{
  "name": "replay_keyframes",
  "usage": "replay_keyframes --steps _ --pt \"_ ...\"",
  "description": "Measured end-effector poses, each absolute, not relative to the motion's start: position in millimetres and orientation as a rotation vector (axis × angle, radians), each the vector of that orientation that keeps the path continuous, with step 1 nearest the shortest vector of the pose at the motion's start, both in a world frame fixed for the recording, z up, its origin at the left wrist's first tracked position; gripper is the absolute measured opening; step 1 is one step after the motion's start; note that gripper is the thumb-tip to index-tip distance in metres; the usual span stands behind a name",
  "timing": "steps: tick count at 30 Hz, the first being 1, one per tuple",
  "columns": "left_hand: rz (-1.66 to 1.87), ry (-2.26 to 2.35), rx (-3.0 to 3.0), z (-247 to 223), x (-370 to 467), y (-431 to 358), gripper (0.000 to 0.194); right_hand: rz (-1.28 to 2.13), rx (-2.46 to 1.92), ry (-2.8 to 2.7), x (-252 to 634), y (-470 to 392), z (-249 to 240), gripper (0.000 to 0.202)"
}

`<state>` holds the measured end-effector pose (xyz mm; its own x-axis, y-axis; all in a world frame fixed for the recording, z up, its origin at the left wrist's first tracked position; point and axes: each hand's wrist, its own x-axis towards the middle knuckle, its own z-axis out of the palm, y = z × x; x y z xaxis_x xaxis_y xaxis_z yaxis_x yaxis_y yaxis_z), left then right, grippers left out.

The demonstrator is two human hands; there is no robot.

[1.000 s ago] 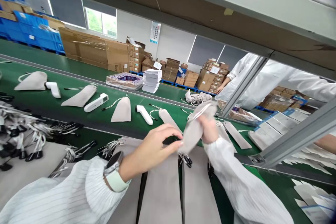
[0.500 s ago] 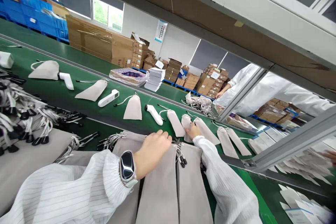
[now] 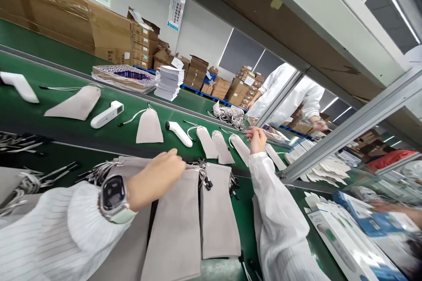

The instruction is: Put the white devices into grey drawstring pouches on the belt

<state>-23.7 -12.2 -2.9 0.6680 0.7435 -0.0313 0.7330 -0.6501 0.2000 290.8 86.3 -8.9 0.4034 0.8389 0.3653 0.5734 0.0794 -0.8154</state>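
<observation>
Nearest, the left hand (image 3: 158, 175) lies on the top end of a grey pouch stack (image 3: 174, 224) on the worktop (image 3: 244, 210), fingers curled, grip unclear. Farther right, the right hand (image 3: 257, 139) hovers half-open over a pouch (image 3: 240, 148) on the green belt (image 3: 66, 123).

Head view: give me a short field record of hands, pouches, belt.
left hand: rests on the top edge of a stack of flat grey fabric drawstring pouches, fingers curled over it
right hand: raised above the belt, nothing visibly held
green conveyor belt: carries single grey pouches alternating with white handheld thermometers
row by right hand: three narrow grey pouches lying side by side
co-worker: white-coated person at the far end
</observation>
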Motion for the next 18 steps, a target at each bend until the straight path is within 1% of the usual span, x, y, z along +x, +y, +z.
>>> replay_keyframes --steps 2,4,6,8,9,11,13,14,18 --pt "0.079 1.151 2.597 2.4 -29.3 -8.0 0.014 0.3 -1.526 -1.153 281.1 86.3 -2.0 0.04" --pt "0.188 1.078 2.526 8.3 -32.2 -5.1 0.018 0.333 -1.415 -1.156 258.9 89.1 2.2 0.035" --pt "0.323 0.999 2.479 12.5 -32.4 -3.3 0.023 0.381 -1.33 -1.288 229.5 93.5 -1.9 0.03" --pt "0.355 0.973 2.425 14.4 -32.0 -2.0 0.024 0.389 -1.384 -1.573 200.4 99.0 -17.4 0.029" --pt "0.345 0.98 2.398 14.7 -32.1 -1.5 0.024 0.39 -1.46 -1.752 188.3 102.2 -28.3 0.032" --pt "0.327 1.019 2.355 15.3 -33.7 -0.3 0.025 0.45 -1.648 -2.058 171.5 109.3 -51.8 0.049" --pt "0.322 1.055 2.323 16.4 -36.2 0.9 0.029 0.568 -1.785 -2.193 164.7 116.3 -70.2 0.064" --pt "0.318 1.056 2.3 17.0 -37.3 1.5 0.03 0.625 -1.819 -2.196 164.2 119.4 -75.9 0.064" --pt "0.34 0.915 2.116 15.8 -38.2 4.9 0.035 0.756 -1.833 -2.043 170.1 126.5 -81.6 0.048"
